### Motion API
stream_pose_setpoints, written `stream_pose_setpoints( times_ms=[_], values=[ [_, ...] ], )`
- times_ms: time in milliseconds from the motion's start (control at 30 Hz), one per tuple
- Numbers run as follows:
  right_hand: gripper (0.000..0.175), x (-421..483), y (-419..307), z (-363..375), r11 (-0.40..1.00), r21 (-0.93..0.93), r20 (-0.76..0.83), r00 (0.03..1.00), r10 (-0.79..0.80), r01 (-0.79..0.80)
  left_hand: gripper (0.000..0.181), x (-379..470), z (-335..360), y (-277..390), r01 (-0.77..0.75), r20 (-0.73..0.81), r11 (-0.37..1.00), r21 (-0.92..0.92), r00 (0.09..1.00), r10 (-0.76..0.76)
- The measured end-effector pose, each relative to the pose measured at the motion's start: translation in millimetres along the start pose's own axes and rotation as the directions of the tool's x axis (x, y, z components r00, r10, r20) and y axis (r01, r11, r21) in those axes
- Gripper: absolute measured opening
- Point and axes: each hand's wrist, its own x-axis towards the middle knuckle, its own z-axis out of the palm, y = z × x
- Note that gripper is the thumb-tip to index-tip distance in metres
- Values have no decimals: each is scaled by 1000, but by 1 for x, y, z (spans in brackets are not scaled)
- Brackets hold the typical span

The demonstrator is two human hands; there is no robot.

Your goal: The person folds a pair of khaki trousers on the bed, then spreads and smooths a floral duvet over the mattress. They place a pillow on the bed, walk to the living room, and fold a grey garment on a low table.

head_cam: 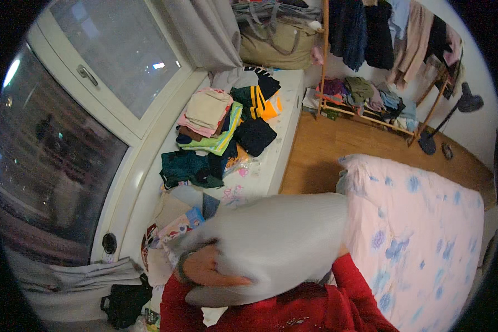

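A light grey garment of knitted or ribbed cloth is spread out in front of my red sweater, blurred by motion. My left hand is at its lower left end, with the grey cloth above and below the fingers and a darker edge round the wrist. At the right end, my right hand shows only a little, mostly covered by the cloth. On the white window ledge beyond lie a stack of folded clothes, a folded black garment and a dark green garment.
To the right is a bed with a pink, blue-flowered quilt. A wooden clothes rack with hanging clothes and a black lamp stand across the wooden floor. The window is on the left. A black bag lies at lower left.
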Motion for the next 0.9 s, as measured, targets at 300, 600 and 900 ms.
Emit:
stream_pose_setpoints(
  times_ms=[300,600,900],
  values=[
    [55,-66,-158,-72,782,-335,-440,646,-624,526,43,250,-38,52,-485,584,873,-37,699,413],
    [52,-12,-175,-173,889,169,-651,726,-223,425,38,465,-37,21,-568,652,768,294,707,273],
    [43,108,-278,-225,790,231,-708,655,-264,568,44,633,-84,93,-355,672,828,434,740,-35]
  ],
)
